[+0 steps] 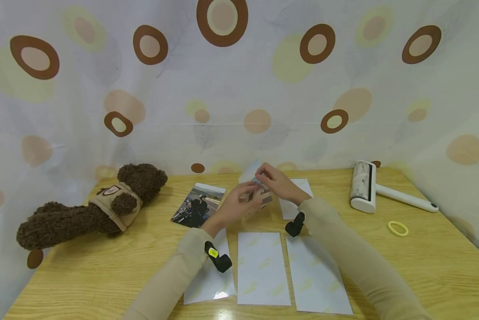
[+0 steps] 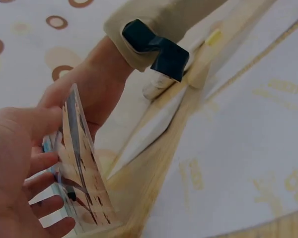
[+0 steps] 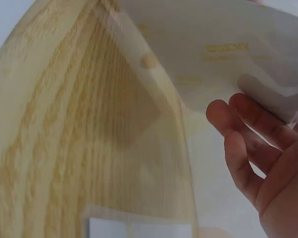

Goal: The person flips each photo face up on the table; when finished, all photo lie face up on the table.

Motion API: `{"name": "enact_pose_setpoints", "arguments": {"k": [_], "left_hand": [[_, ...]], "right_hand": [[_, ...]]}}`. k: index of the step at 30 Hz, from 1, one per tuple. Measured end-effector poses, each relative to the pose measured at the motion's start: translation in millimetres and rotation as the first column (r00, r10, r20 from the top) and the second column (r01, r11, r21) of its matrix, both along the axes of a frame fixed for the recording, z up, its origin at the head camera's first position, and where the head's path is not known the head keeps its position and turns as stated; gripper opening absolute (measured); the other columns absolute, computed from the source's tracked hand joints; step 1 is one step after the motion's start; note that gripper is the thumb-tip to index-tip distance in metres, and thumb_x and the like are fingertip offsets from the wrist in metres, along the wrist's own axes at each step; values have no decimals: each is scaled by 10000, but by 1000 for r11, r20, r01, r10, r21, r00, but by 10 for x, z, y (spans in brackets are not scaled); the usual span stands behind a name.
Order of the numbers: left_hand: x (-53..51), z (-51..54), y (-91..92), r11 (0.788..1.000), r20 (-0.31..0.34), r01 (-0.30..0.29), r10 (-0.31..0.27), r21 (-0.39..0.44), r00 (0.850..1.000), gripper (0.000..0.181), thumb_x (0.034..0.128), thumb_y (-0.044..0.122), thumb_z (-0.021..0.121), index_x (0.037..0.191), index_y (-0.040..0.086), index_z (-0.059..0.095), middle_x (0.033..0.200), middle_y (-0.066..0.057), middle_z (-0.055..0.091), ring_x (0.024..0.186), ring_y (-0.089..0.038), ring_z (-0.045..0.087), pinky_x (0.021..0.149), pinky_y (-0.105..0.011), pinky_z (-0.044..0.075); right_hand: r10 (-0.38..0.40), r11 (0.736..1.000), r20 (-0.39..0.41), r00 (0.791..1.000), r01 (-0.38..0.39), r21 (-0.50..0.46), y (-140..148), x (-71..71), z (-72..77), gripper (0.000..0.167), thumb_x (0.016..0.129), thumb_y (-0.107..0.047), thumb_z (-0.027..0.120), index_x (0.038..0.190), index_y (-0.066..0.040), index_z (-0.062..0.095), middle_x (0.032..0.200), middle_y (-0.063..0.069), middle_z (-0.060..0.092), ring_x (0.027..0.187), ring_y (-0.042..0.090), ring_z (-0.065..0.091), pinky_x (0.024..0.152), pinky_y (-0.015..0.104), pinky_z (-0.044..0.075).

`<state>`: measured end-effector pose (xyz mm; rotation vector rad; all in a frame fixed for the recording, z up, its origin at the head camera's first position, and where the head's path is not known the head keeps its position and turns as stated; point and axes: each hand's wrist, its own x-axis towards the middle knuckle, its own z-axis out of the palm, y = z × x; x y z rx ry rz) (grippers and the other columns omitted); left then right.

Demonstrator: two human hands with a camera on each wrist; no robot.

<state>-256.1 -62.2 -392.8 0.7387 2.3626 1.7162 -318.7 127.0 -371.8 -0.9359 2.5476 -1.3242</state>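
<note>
Above the far middle of the table, my two hands hold a photo print [image 2: 82,163] with a clear film margin around its edge. My left hand [image 1: 237,200] grips it between thumb and fingers, the other fingers spread along it. My right hand [image 1: 278,181] pinches its upper edge with thumb and fingertips. In the right wrist view the print's white back [image 3: 213,59] shows faint yellow lettering, and it is tilted and slightly bent. Most of its picture is hidden by the hands in the head view.
A photo of a motorcycle rider [image 1: 197,206] lies face up at left. Face-down white prints [image 1: 263,269] lie in front, another [image 1: 294,200] behind. A brown plush bear [image 1: 115,204] lies left. At right are a lint roller [image 1: 363,186] and a yellow ring [image 1: 397,229].
</note>
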Motion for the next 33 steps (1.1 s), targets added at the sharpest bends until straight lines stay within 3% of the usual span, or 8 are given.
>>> {"name": "enact_pose_setpoints", "arguments": {"k": [3,6,7,9,15,22,28,33], "left_hand": [[-24,-58,-21,985,-165,-42,14,-167,986,399,968,60,504,1345,-72,503,1509,-222,322,1400,-383,303,1100,-534,321],[-58,-145,-35,939,-300,-115,13,-325,954,385,947,28,472,1318,-52,538,1473,-252,360,1352,-418,363,1086,-526,337],[-51,-150,-41,925,-312,-121,2,-361,950,385,947,26,475,1320,-45,539,1473,-260,355,1345,-431,365,1081,-535,338],[-46,-163,-58,904,-307,-109,-26,-413,951,397,945,49,506,1333,-31,531,1478,-269,346,1342,-444,364,1079,-540,338],[-47,-182,-94,875,-262,-45,-95,-481,960,431,922,98,590,1329,-28,524,1469,-294,355,1353,-467,340,1104,-554,294],[-10,-144,-95,821,-166,-30,-79,-570,983,425,938,133,587,1344,21,527,1510,-237,330,1408,-415,274,1128,-536,266],[8,-124,-93,765,-184,-37,-107,-643,977,405,959,144,557,1348,34,528,1512,-225,336,1422,-381,275,1136,-511,268],[9,-116,-107,763,-194,-26,-131,-646,972,397,960,132,549,1339,17,530,1506,-238,338,1419,-392,277,1144,-499,258]], "right_hand": [[19,999,-21,1000,-18,32,7,-25,-56,220,992,-139,516,1167,-6,518,931,151,585,603,152,424,598,287,401],[43,995,-61,997,-38,92,17,-62,-138,253,955,-117,573,1177,-6,524,866,111,600,555,122,416,548,259,398],[45,992,-69,997,-37,118,21,-58,-143,264,952,-119,580,1184,-7,522,827,97,594,552,125,426,543,255,397],[38,985,-71,997,-26,169,27,-45,-146,285,948,-134,590,1194,-8,523,752,63,566,537,125,430,528,255,388],[24,956,-60,998,-5,293,61,-41,-160,350,941,-188,614,1227,-1,537,593,7,495,479,106,413,492,256,364],[39,894,-12,999,-30,447,58,-42,-156,401,964,-259,581,1310,-62,535,683,-4,639,550,109,524,558,258,423],[-3,832,0,1000,3,554,32,-46,-165,385,971,-323,566,1317,-157,535,780,26,645,650,151,542,630,297,430],[-7,819,19,1000,-5,574,13,-45,-170,392,978,-316,558,1332,-156,514,812,36,651,659,161,552,639,308,433]]}}
